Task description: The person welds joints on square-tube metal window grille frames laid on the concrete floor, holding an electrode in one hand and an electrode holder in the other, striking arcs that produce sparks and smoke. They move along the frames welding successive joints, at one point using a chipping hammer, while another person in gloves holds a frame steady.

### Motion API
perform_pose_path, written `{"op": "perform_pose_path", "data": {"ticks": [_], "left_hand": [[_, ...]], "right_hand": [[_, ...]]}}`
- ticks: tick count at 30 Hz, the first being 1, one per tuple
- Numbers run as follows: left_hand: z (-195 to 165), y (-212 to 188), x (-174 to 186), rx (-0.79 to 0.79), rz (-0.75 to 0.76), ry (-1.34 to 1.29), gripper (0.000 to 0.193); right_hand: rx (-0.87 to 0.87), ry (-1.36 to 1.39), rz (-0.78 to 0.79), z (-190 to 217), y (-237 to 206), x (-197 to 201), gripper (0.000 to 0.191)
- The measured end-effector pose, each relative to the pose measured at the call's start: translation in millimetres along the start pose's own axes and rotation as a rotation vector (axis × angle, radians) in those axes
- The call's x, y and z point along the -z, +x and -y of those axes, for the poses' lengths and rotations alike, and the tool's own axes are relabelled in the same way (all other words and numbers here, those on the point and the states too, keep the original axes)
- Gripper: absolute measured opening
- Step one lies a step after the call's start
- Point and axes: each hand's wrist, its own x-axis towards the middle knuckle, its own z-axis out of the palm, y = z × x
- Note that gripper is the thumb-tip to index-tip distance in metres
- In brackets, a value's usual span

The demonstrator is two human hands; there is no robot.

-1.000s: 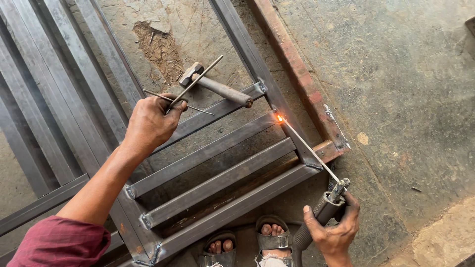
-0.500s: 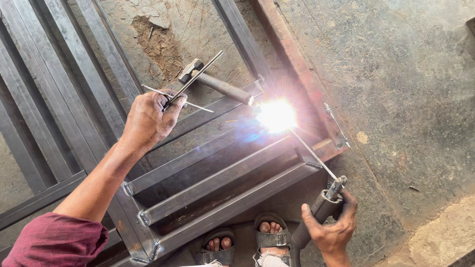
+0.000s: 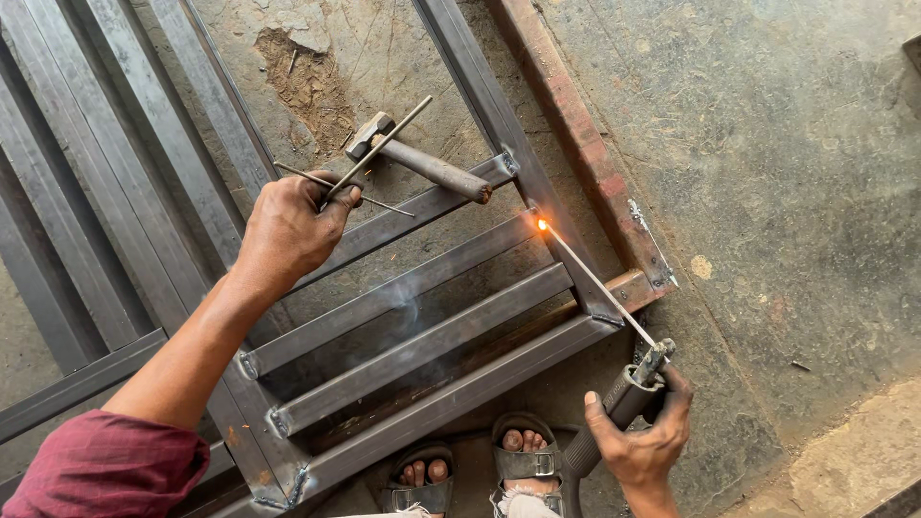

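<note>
Welding a crossbar to a steel frame on the ground, electrode tip glowing at the joint.

The right hand (image 3: 645, 443), low right of the frame, is closed around the electrode holder (image 3: 628, 395), whose welding rod (image 3: 597, 283) runs up-left to a glowing orange tip at the corner where a crossbar (image 3: 384, 295) meets the steel frame (image 3: 499, 115). The left hand (image 3: 288, 228), centre-left, pinches a few spare rods (image 3: 379, 149) between thumb and fingers while resting on the upper bar. A hammer (image 3: 422, 165) lies just beside it, its handle end over that bar. This looks like tacking the joint; the next move calls for a steady tip at the seam. Smoke hazes the middle bars, so whether a bead is laid there is hard to tell, and the holder's cable is hidden below the frame edge.
</note>
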Motion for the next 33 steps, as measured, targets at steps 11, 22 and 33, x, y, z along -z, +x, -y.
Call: {"op": "perform_pose_path", "data": {"ticks": [11,22,33], "left_hand": [[-0.7,-4.9,1.3,-0.149,-0.035,-0.053,0.022],[6.5,4.7,-2.5,-0.048,-0.017,0.003,0.023],[16.4,8.6,-0.9,0.098,0.027,0.019,0.025]], "right_hand": [[-0.047,0.039,-0.001,9.4,-0.1,4.8,0.084],[-0.223,-0.006,-0.038,-0.2,-43.0,37.4,0.089],[-0.208,-0.032,-0.03,1.8,-43.4,33.4,0.088]]}}
